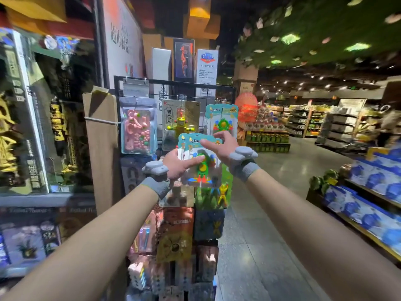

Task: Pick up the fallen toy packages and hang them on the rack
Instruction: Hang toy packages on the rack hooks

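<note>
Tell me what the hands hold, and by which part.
Both hold one toy package: the left hand grips its left edge, the right hand pinches its top edge.

Glossy grey floor (260, 224), stocked shelves (303, 122)

lower packages (174, 240) blurred, shelf boxes (28, 242) seemingly smeared

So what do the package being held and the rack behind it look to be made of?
The package: printed card with a clear, glossy plastic blister, judging by glare over the toy. The rack: thin black bars in a grid, probably painted metal wire.
</note>
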